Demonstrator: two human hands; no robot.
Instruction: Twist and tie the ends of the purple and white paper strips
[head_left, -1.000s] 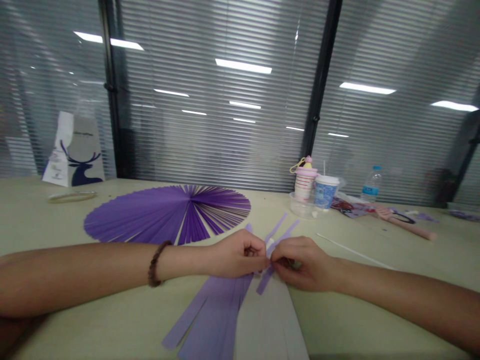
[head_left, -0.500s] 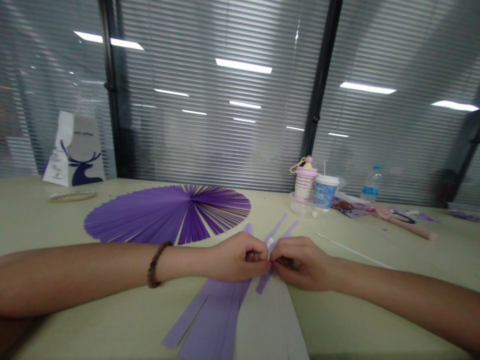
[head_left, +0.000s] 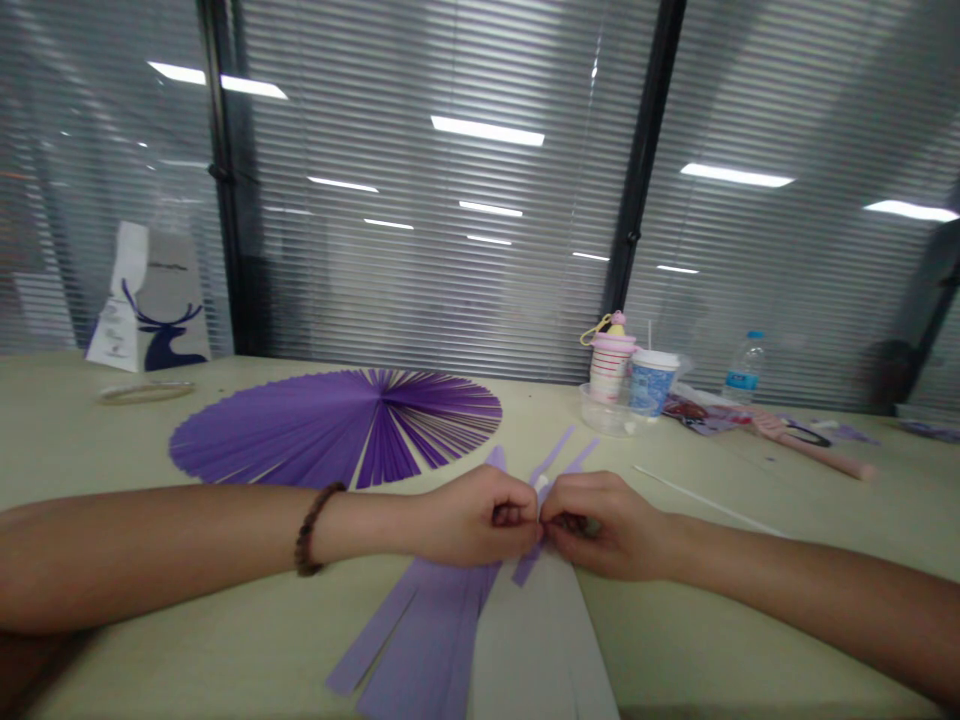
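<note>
Thumb and fingers of my left hand are pinched together, with a dark beaded bracelet on that wrist. Opposite it, my right hand is also closed in a pinch, and the fingertips of both hands meet. Between them they grip narrow light purple paper strips where these cross; the exact held spot is hidden by the fingers. A fan of wider purple strips spreads towards me below my left hand. Beside it, white strips fan out under the fingertips.
A round pleated purple paper fan lies behind my left arm. Further off are a roll of tape, a deer-print bag, a pink-lidded cup, a blue paper cup and a water bottle. A thin white stick lies behind my right forearm.
Almost nothing differs. The fingertips of my left hand have shifted very slightly to the right, and both hands keep their pinch over the strips.
</note>
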